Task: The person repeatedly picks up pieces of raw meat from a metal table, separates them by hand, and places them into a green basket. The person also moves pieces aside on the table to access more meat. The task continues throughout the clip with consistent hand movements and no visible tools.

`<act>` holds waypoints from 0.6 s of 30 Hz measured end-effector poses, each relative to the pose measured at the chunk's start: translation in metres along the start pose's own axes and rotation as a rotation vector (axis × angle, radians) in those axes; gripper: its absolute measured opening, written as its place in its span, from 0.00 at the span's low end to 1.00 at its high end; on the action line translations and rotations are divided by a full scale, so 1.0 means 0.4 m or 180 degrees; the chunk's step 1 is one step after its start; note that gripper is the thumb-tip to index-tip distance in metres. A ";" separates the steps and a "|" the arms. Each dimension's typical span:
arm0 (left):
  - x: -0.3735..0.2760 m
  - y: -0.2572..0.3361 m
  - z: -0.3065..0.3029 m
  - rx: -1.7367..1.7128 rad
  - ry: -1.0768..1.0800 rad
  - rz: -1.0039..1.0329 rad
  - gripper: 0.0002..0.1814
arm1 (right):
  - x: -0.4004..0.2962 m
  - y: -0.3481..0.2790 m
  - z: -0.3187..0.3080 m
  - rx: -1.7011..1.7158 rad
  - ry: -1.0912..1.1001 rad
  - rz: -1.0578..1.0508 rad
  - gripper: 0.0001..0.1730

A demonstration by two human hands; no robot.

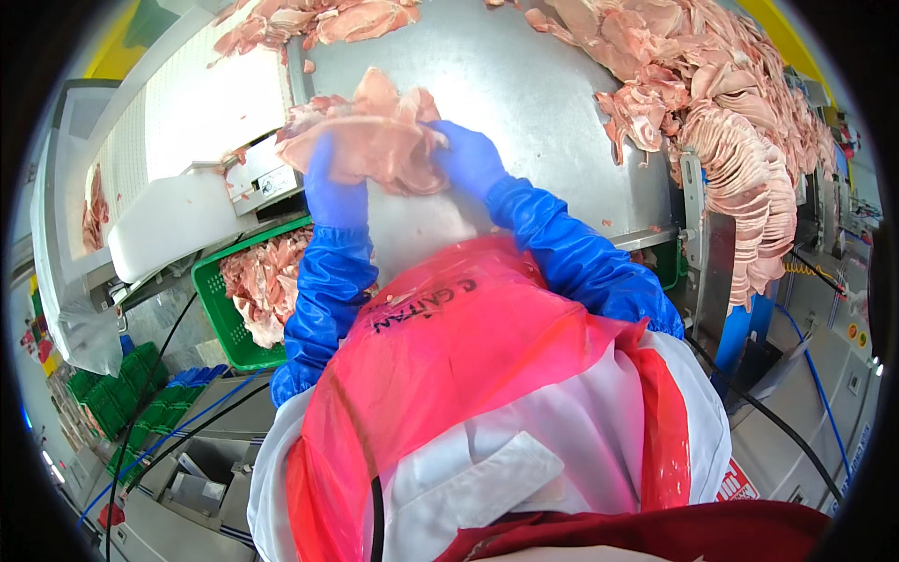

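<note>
Both hands wear blue gloves, with shiny blue sleeve covers above them. A broad, thin piece of raw pale pink meat (372, 151) hangs between them over the near edge of a stainless steel table (562, 133). My left hand (337, 183) grips its left side, the thumb in front. On the right side, my right hand (467, 158) holds the edge of the piece, with part of the fingers hidden by it. More meat folds stand up behind the front flap.
Sliced meat (737, 161) is heaped at the right, and more meat (365, 21) lies at the far edge. Left are a white perforated conveyor belt (218, 84), a white guard (175, 225) and a green crate (239, 351) of meat pieces. Cables hang at both sides.
</note>
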State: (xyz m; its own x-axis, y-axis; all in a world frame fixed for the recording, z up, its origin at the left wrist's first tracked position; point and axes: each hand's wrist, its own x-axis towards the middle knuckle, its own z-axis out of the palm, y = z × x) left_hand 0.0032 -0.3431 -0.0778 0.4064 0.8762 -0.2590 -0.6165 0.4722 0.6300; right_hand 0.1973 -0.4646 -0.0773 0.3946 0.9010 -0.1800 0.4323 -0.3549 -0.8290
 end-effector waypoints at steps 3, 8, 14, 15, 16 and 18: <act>-0.019 0.022 0.028 0.0212 -0.0160 0.0251 0.25 | 0.053 -0.002 -0.043 -0.0143 0.0185 0.0037 0.23; -0.048 0.065 0.082 0.0000 -0.0191 0.0358 0.27 | 0.059 0.017 -0.108 0.0244 0.0857 -0.1066 0.17; -0.032 0.133 0.009 -0.0086 -0.0051 -0.0373 0.29 | -0.011 -0.135 -0.297 -0.0370 -0.1267 -0.0941 0.25; -0.035 0.130 -0.001 -0.0009 -0.0041 -0.0553 0.29 | -0.006 -0.122 -0.291 -0.0394 -0.1065 -0.1051 0.27; -0.044 0.126 -0.010 0.0070 -0.0020 -0.0743 0.29 | 0.009 -0.093 -0.272 -0.0412 -0.0871 -0.1148 0.29; -0.045 0.090 -0.066 -0.0037 -0.0091 -0.0857 0.29 | 0.054 -0.074 -0.224 -0.1109 -0.0607 -0.1592 0.34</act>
State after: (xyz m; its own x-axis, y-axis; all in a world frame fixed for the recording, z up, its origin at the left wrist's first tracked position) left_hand -0.0442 -0.3392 -0.0698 0.5756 0.7159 -0.3952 -0.4912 0.6891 0.5328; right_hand 0.2655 -0.4570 -0.0093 -0.0604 0.9959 0.0666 0.7779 0.0888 -0.6221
